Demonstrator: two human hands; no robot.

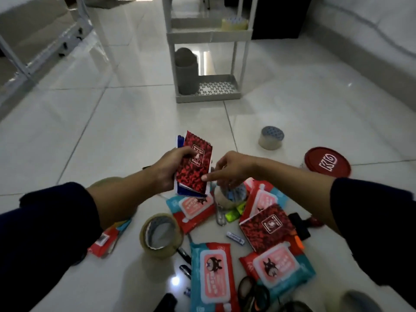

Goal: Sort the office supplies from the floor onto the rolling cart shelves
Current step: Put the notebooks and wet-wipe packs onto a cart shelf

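Head view: left hand (167, 171) grips light, stiff notebooks (195, 164) mid-spine above the wipes pack (193, 209); right hand (229, 168), loosely spread, touches their edge.

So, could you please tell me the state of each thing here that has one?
Left hand: grips a stack of small notebooks.
Right hand: fingers touch the stack's edge.
Tape roll: lying flat on the floor.
Second tape roll: on the floor, untouched.
Red notebook: closed, on the floor.
Cart: upright; grey cup on bottom shelf.
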